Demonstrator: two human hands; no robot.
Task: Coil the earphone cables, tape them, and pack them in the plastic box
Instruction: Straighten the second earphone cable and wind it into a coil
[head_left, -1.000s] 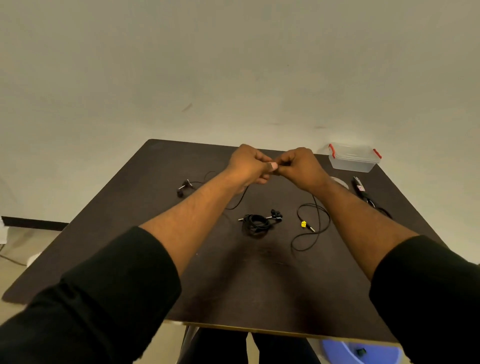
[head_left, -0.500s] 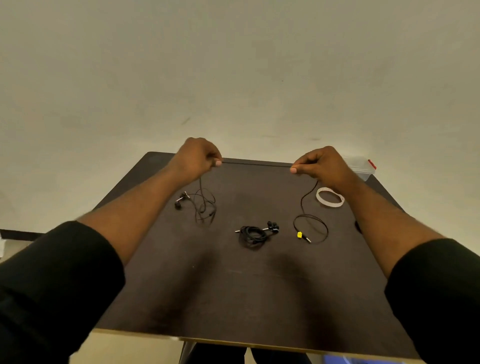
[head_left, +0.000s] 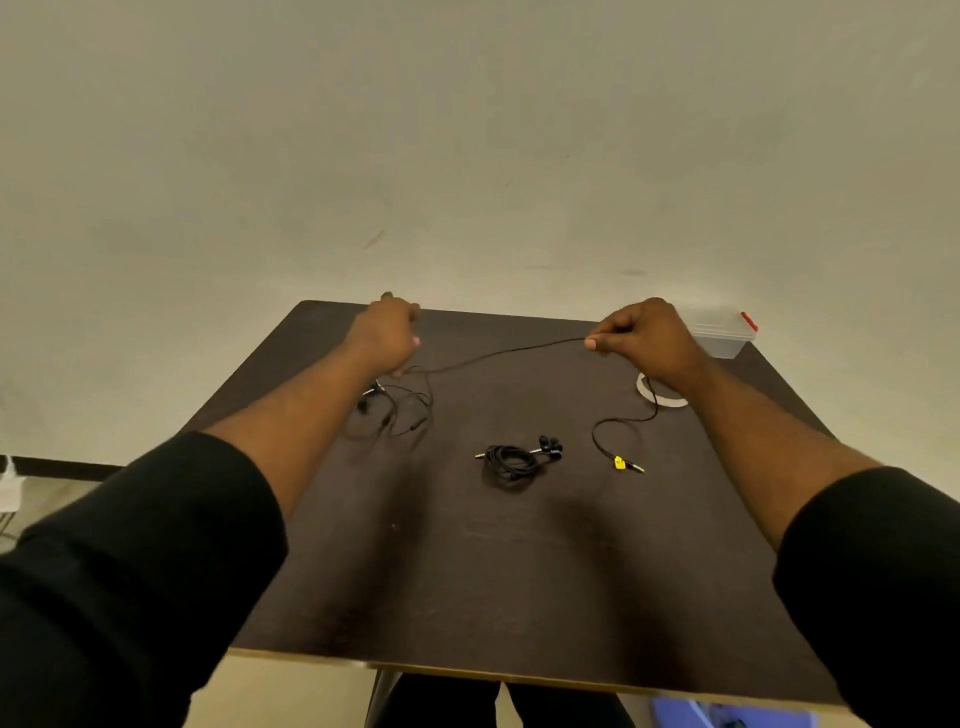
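A thin black earphone cable (head_left: 511, 352) stretches between my two hands above the dark table (head_left: 519, 571). My left hand (head_left: 387, 335) grips one end, where loose loops and earbuds (head_left: 395, 410) trail onto the table. My right hand (head_left: 644, 338) pinches the other part; from it the cable hangs down to a plug with a yellow tag (head_left: 620, 462). A coiled black earphone (head_left: 511, 460) lies mid-table. The clear plastic box (head_left: 719, 335) with a red clip stands at the far right corner, partly behind my right hand.
A white tape roll (head_left: 657, 395) lies flat under my right wrist. The table's near edge runs across the bottom. A blue object (head_left: 727, 714) sits on the floor below at the right. A pale wall rises behind the table.
My hands, together one second ago, have moved far apart, drawing the cable out between them. The cable now sags slightly and the plug end's loop has straightened out.
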